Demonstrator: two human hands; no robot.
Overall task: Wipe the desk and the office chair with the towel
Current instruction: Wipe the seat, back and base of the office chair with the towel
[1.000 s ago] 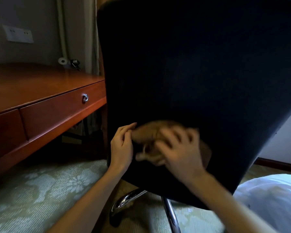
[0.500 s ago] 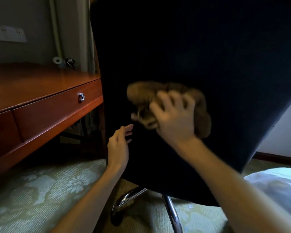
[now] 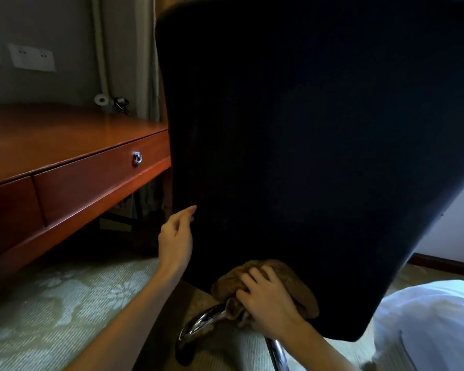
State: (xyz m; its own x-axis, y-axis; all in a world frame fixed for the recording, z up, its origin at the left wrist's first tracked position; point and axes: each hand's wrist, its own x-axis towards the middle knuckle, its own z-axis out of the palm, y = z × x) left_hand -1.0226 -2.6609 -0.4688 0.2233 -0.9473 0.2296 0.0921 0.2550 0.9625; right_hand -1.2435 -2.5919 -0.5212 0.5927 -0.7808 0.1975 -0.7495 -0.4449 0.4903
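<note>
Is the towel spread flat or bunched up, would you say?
Bunched: the towel sits crumpled in a wad under the right hand, against the chair back.

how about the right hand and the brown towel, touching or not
Touching. The head view shows the right hand pressing the bunched towel, fingers curled into its folds, against the lower edge of the chair back.

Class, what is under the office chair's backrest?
Chrome base legs and patterned carpet; the right hand holds the towel at the backrest's lower edge. The seat is hidden.
</note>
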